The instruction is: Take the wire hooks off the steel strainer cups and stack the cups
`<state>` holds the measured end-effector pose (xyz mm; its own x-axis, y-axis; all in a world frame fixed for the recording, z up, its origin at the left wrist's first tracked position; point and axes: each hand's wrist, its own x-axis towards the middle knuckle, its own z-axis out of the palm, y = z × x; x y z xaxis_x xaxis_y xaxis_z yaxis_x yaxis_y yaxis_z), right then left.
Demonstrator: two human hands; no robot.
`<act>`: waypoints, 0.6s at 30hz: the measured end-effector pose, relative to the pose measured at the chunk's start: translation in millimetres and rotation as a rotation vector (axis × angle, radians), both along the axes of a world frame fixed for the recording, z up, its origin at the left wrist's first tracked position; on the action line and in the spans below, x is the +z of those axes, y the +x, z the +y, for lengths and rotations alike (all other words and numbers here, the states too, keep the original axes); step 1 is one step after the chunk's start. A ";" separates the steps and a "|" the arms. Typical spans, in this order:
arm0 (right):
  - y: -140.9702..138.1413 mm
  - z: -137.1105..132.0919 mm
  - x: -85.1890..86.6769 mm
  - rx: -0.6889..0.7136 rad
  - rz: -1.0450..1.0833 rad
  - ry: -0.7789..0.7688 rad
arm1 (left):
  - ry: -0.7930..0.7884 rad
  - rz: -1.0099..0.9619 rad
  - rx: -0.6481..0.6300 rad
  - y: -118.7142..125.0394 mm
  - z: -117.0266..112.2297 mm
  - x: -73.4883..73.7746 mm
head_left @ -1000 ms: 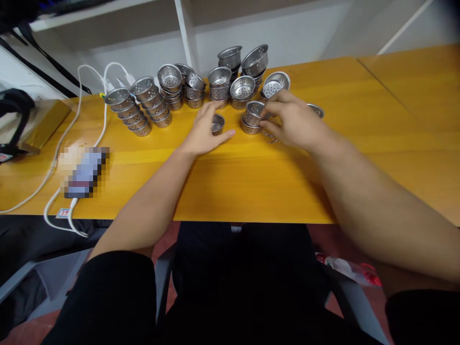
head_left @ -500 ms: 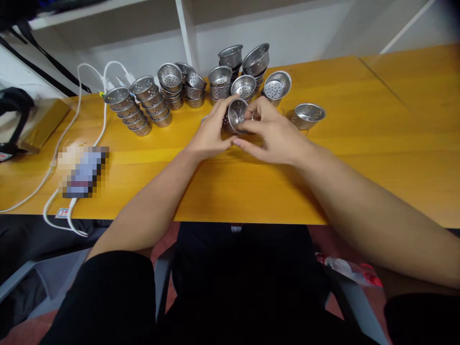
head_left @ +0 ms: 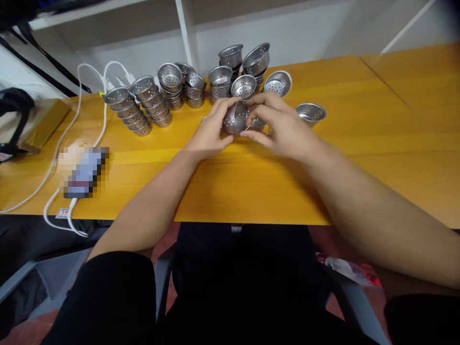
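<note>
Compared with half a second ago, the perforated metal cup (head_left: 235, 117) has been turned: its open mouth then faced the camera, and now its rounded outer wall does. Both hands have stayed on it, just above the yellow tabletop (head_left: 251, 182). The left hand (head_left: 210, 132) has its grip pinched on the cup's left side; the right hand (head_left: 278, 124) has its grip closed over the cup's right side, with a second small metal piece (head_left: 258, 123) under its fingers. The lone strainer (head_left: 311, 112) lies right of the cup, as before. Behind the cup stand the stacks of strainers (head_left: 151, 103). No writing can be read anywhere.
</note>
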<state>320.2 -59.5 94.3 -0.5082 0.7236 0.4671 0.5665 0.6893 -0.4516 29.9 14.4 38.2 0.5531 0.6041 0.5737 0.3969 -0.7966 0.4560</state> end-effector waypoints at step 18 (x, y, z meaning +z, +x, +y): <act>4.4 -1.0 1.3 0.076 0.133 0.012 | 0.026 -0.074 0.127 -22.3 23.3 -8.1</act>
